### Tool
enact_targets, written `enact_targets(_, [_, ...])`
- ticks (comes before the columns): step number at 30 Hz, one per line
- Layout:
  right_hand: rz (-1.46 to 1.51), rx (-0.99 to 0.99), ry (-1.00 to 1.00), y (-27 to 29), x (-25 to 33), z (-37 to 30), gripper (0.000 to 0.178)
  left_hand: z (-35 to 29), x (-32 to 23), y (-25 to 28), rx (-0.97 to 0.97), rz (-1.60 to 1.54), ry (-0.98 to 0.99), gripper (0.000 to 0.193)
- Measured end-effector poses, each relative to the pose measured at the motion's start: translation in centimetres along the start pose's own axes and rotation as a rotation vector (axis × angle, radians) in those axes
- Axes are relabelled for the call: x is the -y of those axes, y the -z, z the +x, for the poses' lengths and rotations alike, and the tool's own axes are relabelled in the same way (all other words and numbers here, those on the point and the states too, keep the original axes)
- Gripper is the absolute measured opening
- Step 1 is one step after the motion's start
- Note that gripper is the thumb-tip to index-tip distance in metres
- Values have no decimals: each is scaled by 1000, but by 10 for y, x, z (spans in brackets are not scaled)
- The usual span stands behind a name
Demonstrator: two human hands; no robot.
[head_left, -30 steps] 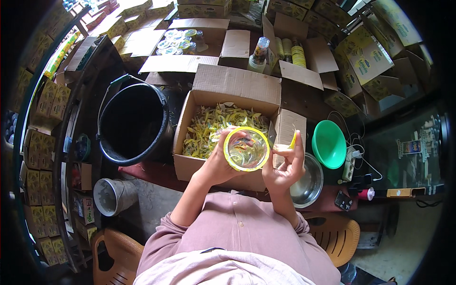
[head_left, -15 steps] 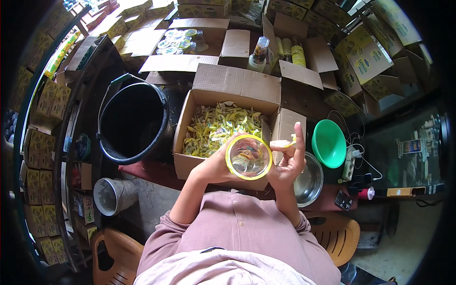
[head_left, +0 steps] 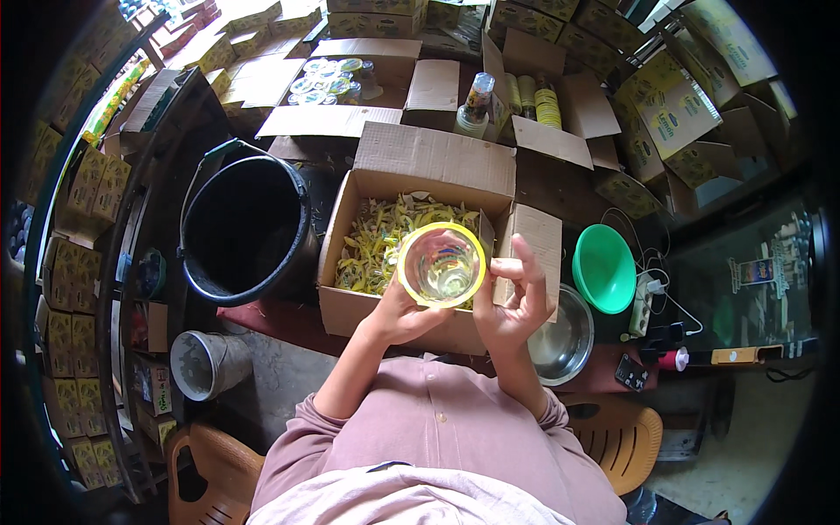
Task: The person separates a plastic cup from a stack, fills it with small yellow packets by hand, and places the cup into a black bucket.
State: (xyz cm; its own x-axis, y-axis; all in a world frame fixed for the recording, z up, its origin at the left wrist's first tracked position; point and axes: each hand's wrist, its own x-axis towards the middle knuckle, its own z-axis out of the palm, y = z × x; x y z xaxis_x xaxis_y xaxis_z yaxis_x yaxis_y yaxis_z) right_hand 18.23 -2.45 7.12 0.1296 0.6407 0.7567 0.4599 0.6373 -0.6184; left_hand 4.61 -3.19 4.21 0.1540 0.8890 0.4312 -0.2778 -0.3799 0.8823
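My left hand (head_left: 405, 317) is wrapped round a clear plastic cup (head_left: 453, 286) with a yellow rim. The cup's mouth faces up toward me, and I see down to its bottom. My right hand (head_left: 516, 306) is at the cup's right side, its thumb and forefinger pinched close to the rim and the other fingers bent. Whatever is in that pinch is hidden. Just beyond both hands, an open cardboard box (head_left: 429, 156) holds a heap of yellow and white wrapper-like strips (head_left: 372, 238).
A black bucket (head_left: 194, 271) stands left, a grey bucket (head_left: 210, 363) below it. At right are a green bowl (head_left: 604, 269), a metal bowl (head_left: 569, 341) and a power strip (head_left: 641, 315). Behind are a box of lidded cups (head_left: 325, 83) and one of stacked yellow-rimmed cups (head_left: 549, 103).
The cup has moved slightly left and away from me, with both hands. My right forefinger, raised before, has bent down. The pale scrap seen at the right fingers no longer shows.
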Motion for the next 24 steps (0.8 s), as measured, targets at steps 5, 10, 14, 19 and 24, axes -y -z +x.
enact_targets(5, [-14, -2, 18, 1, 4, 1, 34, -2, -5, -3, -33, -15, 70, 76])
enact_targets(10, [-17, -13, -28, 6, 13, -1, 25, -5, 0, 1, -76, -186, 127, 75])
enact_targets(14, [-12, -1, -11, 7, 18, -3, 24, -5, 5, 3, -57, -146, 71, 76])
enact_targets(19, [-6, -2, 43, 6, 21, -7, 24, -3, 0, 4, -33, -21, 15, 75])
enact_targets(24, [-40, -3, 72, 5, 19, -9, 24, -4, 0, 1, -57, 81, -45, 74])
